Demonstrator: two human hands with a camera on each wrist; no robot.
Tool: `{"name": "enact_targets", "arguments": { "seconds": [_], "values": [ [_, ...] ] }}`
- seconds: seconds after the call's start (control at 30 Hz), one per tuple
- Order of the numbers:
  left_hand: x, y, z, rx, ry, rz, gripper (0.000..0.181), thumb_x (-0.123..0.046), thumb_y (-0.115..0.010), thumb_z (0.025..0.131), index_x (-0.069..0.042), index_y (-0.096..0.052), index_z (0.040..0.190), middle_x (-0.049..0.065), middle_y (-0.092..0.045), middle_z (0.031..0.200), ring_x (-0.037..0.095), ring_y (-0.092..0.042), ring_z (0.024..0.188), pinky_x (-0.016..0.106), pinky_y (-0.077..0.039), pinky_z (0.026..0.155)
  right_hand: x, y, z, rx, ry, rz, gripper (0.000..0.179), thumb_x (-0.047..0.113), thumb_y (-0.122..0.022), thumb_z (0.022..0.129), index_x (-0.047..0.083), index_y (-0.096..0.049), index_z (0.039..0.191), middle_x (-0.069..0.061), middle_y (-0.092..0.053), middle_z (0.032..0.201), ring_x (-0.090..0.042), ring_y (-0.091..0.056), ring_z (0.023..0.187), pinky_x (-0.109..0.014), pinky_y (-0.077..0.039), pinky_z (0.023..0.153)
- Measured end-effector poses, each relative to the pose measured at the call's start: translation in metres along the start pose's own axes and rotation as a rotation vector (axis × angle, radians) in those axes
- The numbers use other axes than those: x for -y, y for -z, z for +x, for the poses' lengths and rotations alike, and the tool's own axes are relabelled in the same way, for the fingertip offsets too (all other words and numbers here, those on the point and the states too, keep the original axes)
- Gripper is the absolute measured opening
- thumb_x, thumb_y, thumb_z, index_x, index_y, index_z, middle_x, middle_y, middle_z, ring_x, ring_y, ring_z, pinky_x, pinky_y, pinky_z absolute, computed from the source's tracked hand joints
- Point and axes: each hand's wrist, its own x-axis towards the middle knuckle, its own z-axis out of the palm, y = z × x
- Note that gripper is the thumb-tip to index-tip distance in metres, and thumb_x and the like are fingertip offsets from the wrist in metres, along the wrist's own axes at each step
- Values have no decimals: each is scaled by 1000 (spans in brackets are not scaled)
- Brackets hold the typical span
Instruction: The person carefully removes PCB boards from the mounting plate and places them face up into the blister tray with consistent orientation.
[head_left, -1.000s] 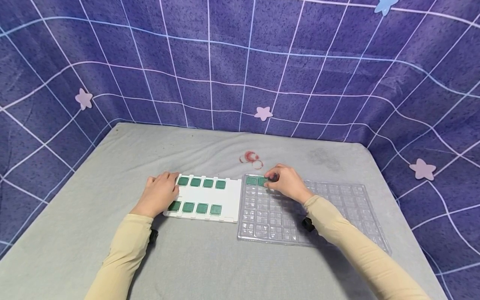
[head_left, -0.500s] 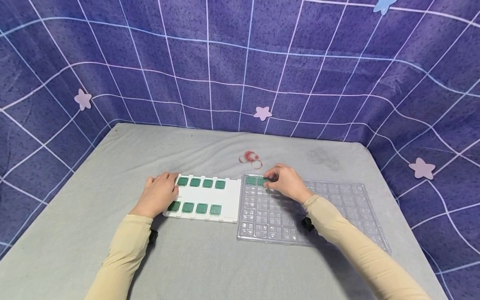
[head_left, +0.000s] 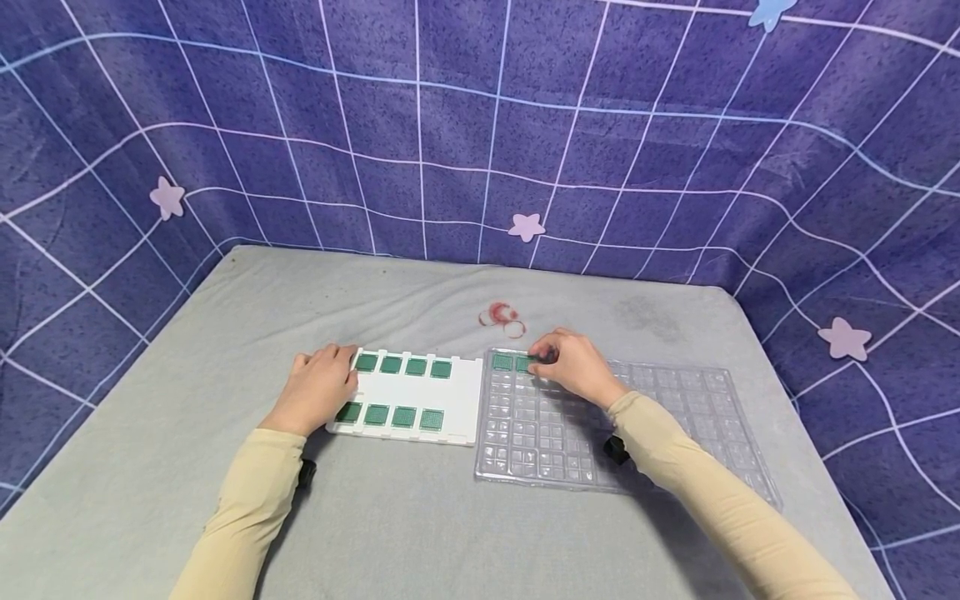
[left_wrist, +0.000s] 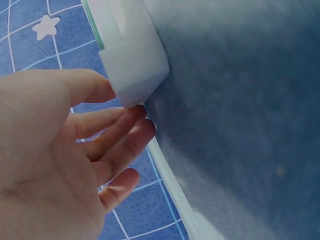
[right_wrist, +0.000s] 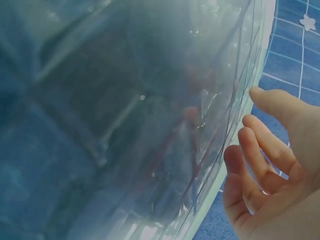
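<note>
My left hand [head_left: 318,387] grips the left end of a white tray [head_left: 405,390], which bears two rows of small green circuit boards [head_left: 404,417]. In the left wrist view the thumb lies on one side of the white end and the fingertips on the other. My right hand [head_left: 573,364] is at the far left part of a clear plastic tray [head_left: 573,467] with many square pockets. Its thumb and forefinger pinch the right side of a green circuit board [head_left: 522,363] in the far row. Another green board [head_left: 502,361] lies in the corner pocket beside it.
The two trays lie side by side on a grey cloth-covered table [head_left: 420,517]. Red marks [head_left: 501,314] stain the cloth behind them. A purple gridded curtain [head_left: 360,125] with star shapes hangs around the back and sides. Each wrist wears a black camera.
</note>
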Motion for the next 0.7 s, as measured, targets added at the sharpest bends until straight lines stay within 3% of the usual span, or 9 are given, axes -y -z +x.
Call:
{"name": "enact_targets", "arguments": {
  "seconds": [0.27, 0.7],
  "values": [
    [0, -1, 1, -26, -6, -10, 44, -13, -50, 99, 10, -57, 136, 27, -63, 129, 44, -60, 118, 54, -36, 91, 1, -3, 0, -19, 5, -10, 25, 27, -83, 85, 14, -77, 106, -2, -70, 99, -16, -64, 88, -35, -52, 82],
    [2, -1, 0, -13, -16, -1, 44, -13, -48, 100, 9, -56, 137, 27, -63, 130, 44, -60, 118, 53, -36, 90, 9, -1, -1, -22, 29, 7, 27, 25, -82, 85, 11, -77, 108, -3, -70, 99, -16, -64, 85, -33, -51, 78]
  ]
}}
